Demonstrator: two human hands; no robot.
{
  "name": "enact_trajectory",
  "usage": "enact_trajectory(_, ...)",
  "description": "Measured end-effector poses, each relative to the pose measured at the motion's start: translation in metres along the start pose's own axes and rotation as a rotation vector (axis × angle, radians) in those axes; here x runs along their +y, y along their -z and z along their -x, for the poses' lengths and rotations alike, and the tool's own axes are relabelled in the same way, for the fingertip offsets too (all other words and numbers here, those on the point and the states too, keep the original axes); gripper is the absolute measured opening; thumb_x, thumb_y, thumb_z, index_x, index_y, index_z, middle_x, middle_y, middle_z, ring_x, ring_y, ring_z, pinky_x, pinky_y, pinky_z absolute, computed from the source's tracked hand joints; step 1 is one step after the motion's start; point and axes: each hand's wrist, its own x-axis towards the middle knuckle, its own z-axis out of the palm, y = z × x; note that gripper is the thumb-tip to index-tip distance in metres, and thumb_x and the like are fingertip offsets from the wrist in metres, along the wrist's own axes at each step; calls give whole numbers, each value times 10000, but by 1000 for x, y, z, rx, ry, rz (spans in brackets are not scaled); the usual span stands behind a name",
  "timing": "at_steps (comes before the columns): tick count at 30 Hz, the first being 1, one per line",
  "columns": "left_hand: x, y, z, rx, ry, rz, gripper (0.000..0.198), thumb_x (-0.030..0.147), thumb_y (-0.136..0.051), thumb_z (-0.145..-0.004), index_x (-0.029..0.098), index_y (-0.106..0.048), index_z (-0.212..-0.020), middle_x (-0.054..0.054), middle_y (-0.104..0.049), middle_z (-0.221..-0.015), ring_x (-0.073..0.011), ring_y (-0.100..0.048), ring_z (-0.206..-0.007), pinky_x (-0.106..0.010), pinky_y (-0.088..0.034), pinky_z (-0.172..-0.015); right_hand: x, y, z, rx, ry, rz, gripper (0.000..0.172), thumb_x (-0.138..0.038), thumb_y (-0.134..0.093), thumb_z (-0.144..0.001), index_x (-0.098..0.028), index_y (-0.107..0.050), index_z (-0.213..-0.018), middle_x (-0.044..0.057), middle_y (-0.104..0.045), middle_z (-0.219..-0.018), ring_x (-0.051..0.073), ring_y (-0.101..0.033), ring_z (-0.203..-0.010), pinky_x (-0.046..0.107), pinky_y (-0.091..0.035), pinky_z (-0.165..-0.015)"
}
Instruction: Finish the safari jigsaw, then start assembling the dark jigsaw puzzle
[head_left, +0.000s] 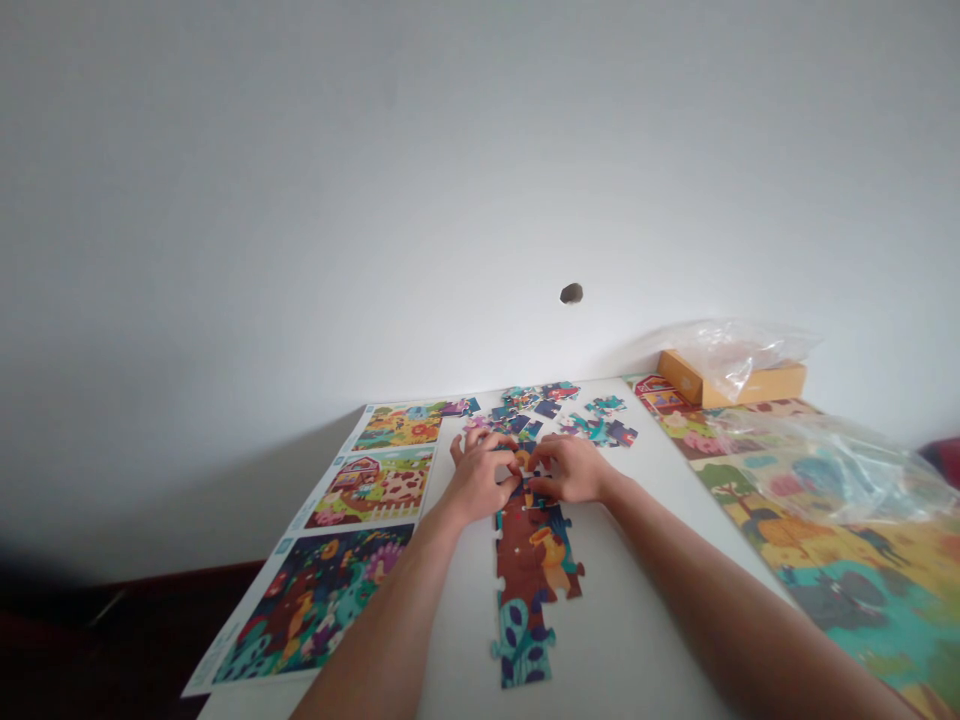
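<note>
A: Far left, a printed sheet (pixel 379 488) lay along the edge of the white tabletop (pixel 465 600), three bright scenes in a column, the dark one nearest the person!

B: And right beside it came the left hand (pixel 484 478), fingers curled at the far part of the joined puzzle strip (pixel 525 570).

A: What about its grip?

B: Thumb and forefinger were bent close, only a narrow gap between the tips. Whether they had hold of a piece, I couldn't tell!

A: Centre stage, the strip itself! Flat on the tabletop, running lengthwise towards the person, largely brown, with blue-leaved plants at its near end.

B: Beyond it, loose pieces (pixel 523 400) were scattered towards the wall, some overlapping.

A: Across to the right hand (pixel 574 468), facing the left one over the strip!

B: Its fingers were curved in, partly closed; any hold was hidden, so I couldn't tell.

A: Far right, a yellow box (pixel 772 385) sat by the wall, a clear plastic bag (pixel 742 350) on top.

B: And nearer, a second bag (pixel 862 480) was draped over a colourful picture (pixel 832 600)!
</note>
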Motion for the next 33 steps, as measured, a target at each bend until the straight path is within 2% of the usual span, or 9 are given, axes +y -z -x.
enact_trajectory(2, 0, 0, 0, -2, 0, -2, 99, 219, -709, -766, 257, -717, -675, 5, -708, -1182, -322, -456, -1250, -641, -203, -1097, -1, 4, 1, 1, -22, 44, 255, -451, -705, -787, -265, -725, -960, 5, -693, -928, 178, -629, -815, 264, -350, -663)
enact_trajectory(6, 0, 1, 0, -8, -3, 3, 96, 218, -705, -769, 259, -722, -684, -2, -703, -1190, -317, -455, -1244, -638, -201, -1100, -3, 9, 4, -57, -29, 124, 426, -566, -773, -693, -281, -709, -1003, 13, -685, -982, 193, -629, -810, 262, -332, -640)
enact_trajectory(11, 0, 0, 0, -1, -7, -5, 101, 219, -697, -773, 258, -719, -682, -2, -704, -1188, -321, -453, -1248, -643, -199, -1098, -5, 7, 4, -57, -38, 101, 484, -557, -812, -636, -262, -679, -995, 28, -691, -1010, 212, -634, -830, 264, -329, -633)
enact_trajectory(13, -1, -1, 1, 5, -14, -9, 104, 213, -697, -771, 260, -717, -681, 2, -705, -1184, -325, -453, -1247, -647, -200, -1093, -4, 7, 4, -42, -47, 45, 460, -493, -827, -634, -250, -663, -989, 24, -705, -973, 210, -632, -825, 265, -338, -640)
enact_trajectory(17, -2, -1, 1, 7, -25, -3, 87, 204, -702, -760, 259, -713, -693, -7, -704, -1182, -330, -460, -1233, -644, -210, -1088, 1, 4, 1, 17, -80, -161, 242, -257, -720, -732, -227, -668, -966, -2, -715, -855, 157, -601, -729, 252, -368, -644)
enact_trajectory(19, -2, 1, 0, 13, -27, 12, 83, 205, -687, -772, 260, -713, -715, -6, -701, -1189, -321, -462, -1228, -628, -219, -1091, 5, 1, 0, 79, -84, -261, 182, -212, -653, -773, -215, -685, -952, -6, -711, -813, 139, -585, -697, 246, -387, -649)
enact_trajectory(24, -1, 6, 0, 67, -55, 82, 158, 249, -580, -864, 267, -716, -786, 1, -702, -1148, -271, -495, -1191, -548, -249, -1111, 11, -4, -3, 208, -54, -358, 179, -246, -607, -833, -214, -733, -957, -2, -709, -793, 138, -589, -707, 242, -418, -671)
enact_trajectory(29, 0, 6, -1, 80, -64, 120, 122, 301, -587, -866, 263, -702, -853, 1, -704, -1148, -265, -494, -1208, -512, -251, -1121, 10, -10, -6, 255, -64, -425, 214, -333, -622, -867, -206, -736, -996, 1, -706, -761, 128, -564, -646, 240, -422, -646)
enact_trajectory(33, -2, 4, -2, 139, -44, 127, 125, 282, -567, -878, 243, -663, -807, -1, -717, -1127, -248, -521, -1179, -494, -274, -1103, 11, -13, -5, 292, -64, -446, 248, -356, -603, -882, -199, -718, -1036, 7, -704, -769, 131, -561, -653, 244, -425, -648)
